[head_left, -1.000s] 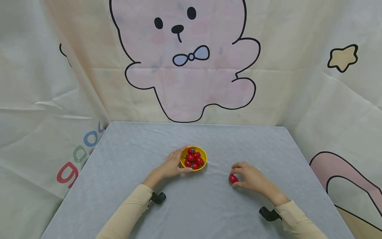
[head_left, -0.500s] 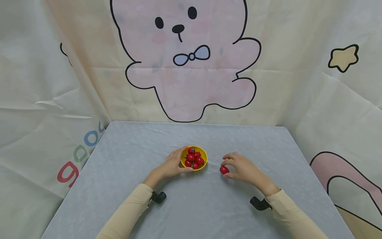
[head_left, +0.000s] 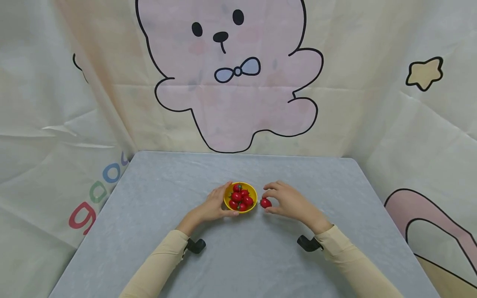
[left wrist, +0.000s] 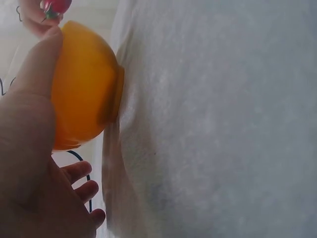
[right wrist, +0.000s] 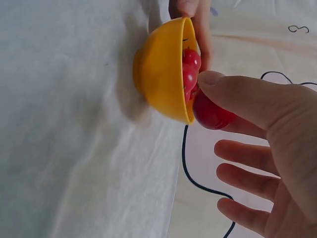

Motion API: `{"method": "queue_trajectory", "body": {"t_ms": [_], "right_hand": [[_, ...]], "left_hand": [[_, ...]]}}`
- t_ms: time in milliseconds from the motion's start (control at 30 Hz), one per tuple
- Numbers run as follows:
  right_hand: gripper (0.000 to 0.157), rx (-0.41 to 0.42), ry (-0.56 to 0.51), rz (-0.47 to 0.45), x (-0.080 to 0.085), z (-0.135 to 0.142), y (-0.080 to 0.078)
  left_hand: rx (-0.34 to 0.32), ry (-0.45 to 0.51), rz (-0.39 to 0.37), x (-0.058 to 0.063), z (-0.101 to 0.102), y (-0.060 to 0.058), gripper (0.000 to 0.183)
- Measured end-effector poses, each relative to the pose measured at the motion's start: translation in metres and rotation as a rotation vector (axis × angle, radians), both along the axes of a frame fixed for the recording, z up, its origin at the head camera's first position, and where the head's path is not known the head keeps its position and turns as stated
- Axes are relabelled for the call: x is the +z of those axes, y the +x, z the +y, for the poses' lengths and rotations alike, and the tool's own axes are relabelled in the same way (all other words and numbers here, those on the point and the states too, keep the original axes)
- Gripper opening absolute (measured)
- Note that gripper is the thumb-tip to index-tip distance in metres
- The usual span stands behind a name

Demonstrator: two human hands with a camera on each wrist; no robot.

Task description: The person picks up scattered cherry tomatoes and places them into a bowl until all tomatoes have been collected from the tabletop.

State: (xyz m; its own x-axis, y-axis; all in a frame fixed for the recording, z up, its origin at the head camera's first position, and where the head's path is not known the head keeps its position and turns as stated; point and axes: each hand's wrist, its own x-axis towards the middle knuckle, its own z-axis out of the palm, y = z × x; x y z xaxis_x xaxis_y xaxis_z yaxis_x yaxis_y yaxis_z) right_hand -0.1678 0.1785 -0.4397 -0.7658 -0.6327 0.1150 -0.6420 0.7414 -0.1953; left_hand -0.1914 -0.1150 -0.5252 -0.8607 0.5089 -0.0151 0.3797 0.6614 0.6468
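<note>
A yellow bowl (right wrist: 161, 72) stands on the table with several red cherry tomatoes (head_left: 236, 196) inside. My left hand (head_left: 210, 207) holds it from the left, the thumb on the near side and fingers at the far rim. In the left wrist view the orange-lit bowl wall (left wrist: 86, 89) rests against the thumb. Between thumb and fingers, my right hand (head_left: 292, 203) pinches one more cherry tomato (head_left: 266, 203) just right of the bowl. The right wrist view shows this held tomato (right wrist: 210, 113) close by the rim, above the table, its other fingers spread apart.
A pale grey cloth (head_left: 238, 256) covers the table. Behind it hangs a curtain (head_left: 343, 120) with a printed bear, and more printed fabric hangs at both sides. Black wrist mounts (head_left: 195, 246) sit near both cuffs.
My right hand has carried the pinched cherry tomato leftward and away from me, up beside the bowl. The left hand and the bowl have stayed in place.
</note>
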Motion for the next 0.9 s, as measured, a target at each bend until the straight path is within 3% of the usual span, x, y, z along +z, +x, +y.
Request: {"method": "queue_trajectory", "body": {"t_ms": [600, 900], "right_hand": [[0.039, 0.042, -0.032, 0.042, 0.003, -0.054, -0.019], [0.039, 0.057, -0.065, 0.045, 0.004, -0.065, -0.018]], "left_hand": [[0.006, -0.003, -0.004, 0.004, 0.001, 0.004, 0.108], [-0.003, -0.013, 0.002, 0.002, 0.002, 0.002, 0.108]]}}
